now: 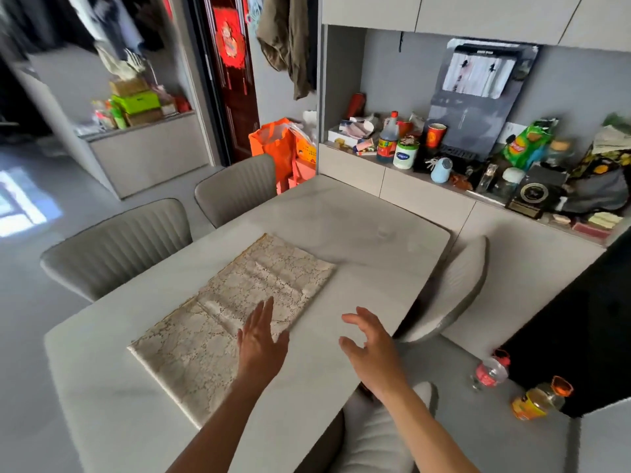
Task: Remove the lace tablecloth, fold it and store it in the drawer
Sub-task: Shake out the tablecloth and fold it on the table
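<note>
The lace tablecloth (232, 315) lies on the desk (358, 233) as a flat, partly folded rectangle, its near right edge under the left hand (261, 339). That hand has straight, spread fingers over the cloth; actual contact cannot be confirmed. The right hand (370, 346) hovers just beside the cloth over bare desk, fingers loosely curled, holding nothing. The step in hand appears to be a further fold: pinch both near corners, carry them to the far edge, align, then press flat. Chairs (119, 244) flank the desk. Two bottles (491, 370) stand on the floor at right, a likely trip hazard. No open drawer is visible.
</note>
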A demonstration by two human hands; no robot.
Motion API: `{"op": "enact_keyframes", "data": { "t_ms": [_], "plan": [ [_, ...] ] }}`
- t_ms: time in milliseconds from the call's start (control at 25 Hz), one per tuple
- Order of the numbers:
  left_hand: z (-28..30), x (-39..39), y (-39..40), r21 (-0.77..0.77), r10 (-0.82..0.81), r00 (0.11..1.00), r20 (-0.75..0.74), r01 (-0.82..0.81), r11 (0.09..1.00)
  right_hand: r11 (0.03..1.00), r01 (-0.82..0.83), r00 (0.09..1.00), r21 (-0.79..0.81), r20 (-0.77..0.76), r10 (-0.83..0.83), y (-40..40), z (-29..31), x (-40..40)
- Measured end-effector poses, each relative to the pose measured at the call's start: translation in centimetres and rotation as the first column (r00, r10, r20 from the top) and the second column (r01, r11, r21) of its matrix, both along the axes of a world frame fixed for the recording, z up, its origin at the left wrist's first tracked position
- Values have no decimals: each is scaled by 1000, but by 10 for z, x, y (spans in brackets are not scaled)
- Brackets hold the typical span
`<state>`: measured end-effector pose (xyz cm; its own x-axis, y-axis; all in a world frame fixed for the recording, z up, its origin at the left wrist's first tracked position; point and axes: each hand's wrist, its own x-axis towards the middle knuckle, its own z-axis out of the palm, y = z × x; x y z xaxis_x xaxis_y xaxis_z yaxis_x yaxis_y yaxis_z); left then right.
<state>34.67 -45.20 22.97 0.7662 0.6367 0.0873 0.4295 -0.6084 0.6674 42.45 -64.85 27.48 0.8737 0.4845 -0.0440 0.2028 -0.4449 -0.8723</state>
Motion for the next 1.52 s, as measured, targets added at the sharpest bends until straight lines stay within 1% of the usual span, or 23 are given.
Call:
{"op": "enact_keyframes", "data": {
  "t_ms": [120,240,320,440,520,640,760,840,880,960,1000,1040,1120,1160,1200,1240,1280,1320,1360,1400,1440,1480,1520],
  "plan": [
    [-12,24,-35,6,173,984,-31,-173,985,985,-172,985,-28,-8,171,-20,-16,66],
    [-13,29,-71,14,263,957,-123,-264,965,961,-272,962,-43,-13,271,-31,-25,108],
    [-11,25,-83,11,334,932,-141,-336,942,933,-354,935,-67,-30,353,-24,-28,128],
    [-14,12,-77,14,480,866,-143,-483,876,875,-474,880,-97,-26,474,12,-33,142],
    [-26,3,-70,27,526,838,-143,-528,849,840,-530,848,-115,-37,529,33,-42,140],
    [-49,1,-58,-8,580,799,-159,-588,809,798,-582,813,-159,-74,578,46,-61,140],
    [-74,9,-32,-65,600,771,-215,-624,779,773,-594,803,-224,-105,587,68,-82,150],
    [-99,15,-8,-4,590,743,-316,-622,783,744,-606,790,-281,-105,604,90,-104,155],
    [-113,16,2,73,552,734,-396,-574,815,728,-618,779,-296,-101,619,100,-116,157],
    [-146,17,21,211,459,665,-589,-422,882,692,-645,753,-324,-113,648,114,-146,158],
    [-163,16,30,225,422,633,-649,-370,901,666,-660,737,-346,-130,663,118,-163,158],
    [-177,16,38,225,405,623,-670,-349,910,637,-675,722,-371,-155,674,119,-179,158],
    [-193,13,50,212,434,666,-607,-391,896,576,-707,687,-412,-203,698,114,-203,161],
    [-193,10,55,210,465,697,-546,-424,881,548,-720,670,-425,-220,709,111,-209,162],
    [-192,3,60,189,510,735,-447,-480,857,528,-727,660,-438,-234,714,110,-213,164],
    [-188,-6,64,96,551,764,-337,-554,827,522,-726,661,-447,-248,708,109,-214,166],
    [-183,-18,67,-24,611,756,-233,-633,774,528,-720,671,-451,-259,694,109,-214,170],
    [-178,-30,70,-178,704,698,-129,-715,676,541,-710,684,-450,-263,680,110,-212,174],
    [-170,-43,73,-360,827,560,-42,-781,511,553,-703,694,-447,-260,671,112,-209,177],
    [-161,-55,76,-540,936,351,8,-786,299,570,-696,704,-437,-257,662,116,-206,182],
    [-155,-68,80,-662,996,88,15,-746,76,594,-686,719,-421,-262,644,121,-205,187],
    [-150,-82,81,-695,987,-158,-17,-708,-125,623,-672,737,-401,-275,617,129,-204,194],
    [-148,-92,78,-645,949,-304,-82,-710,-283,649,-646,762,-401,-299,574,134,-205,201]
  ]
}}
